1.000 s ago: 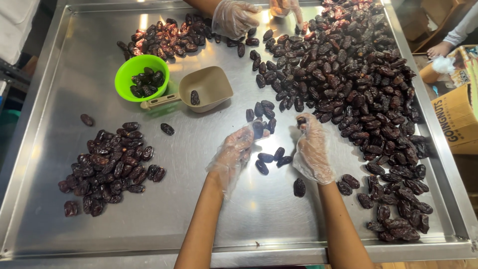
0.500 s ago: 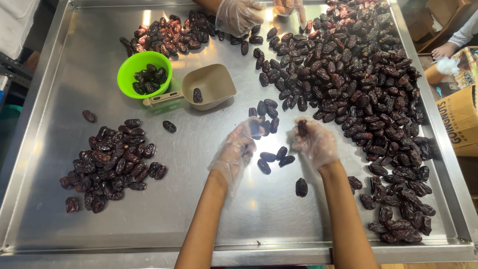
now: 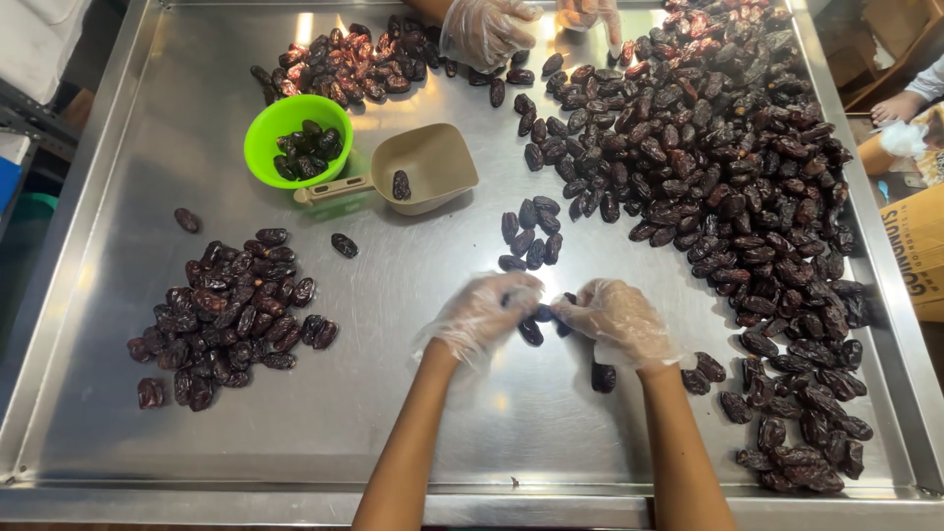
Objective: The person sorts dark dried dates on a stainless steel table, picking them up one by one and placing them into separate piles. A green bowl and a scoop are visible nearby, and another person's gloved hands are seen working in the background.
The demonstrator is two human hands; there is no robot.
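While a date (image 3: pixel 544 314) is pinched betw. the gloved left hand (image 3: pixel 484 315) & right hand (image 3: pixel 621 320), it could be dropped if grip's loosened, w/ loose dates (image 3: pixel 532 232) scattered.

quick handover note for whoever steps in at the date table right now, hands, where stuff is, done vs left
Left hand and right hand, both in clear gloves, meet over a few loose dates, fingers on them; grip unclear.
Big unsorted heap fills the tray's right side.
Done so far: small pile at left, some dates in the green bowl, one in the tan scoop.
Left: most of the heap.
Another person's gloved hand works at the far edge beside a separate pile.
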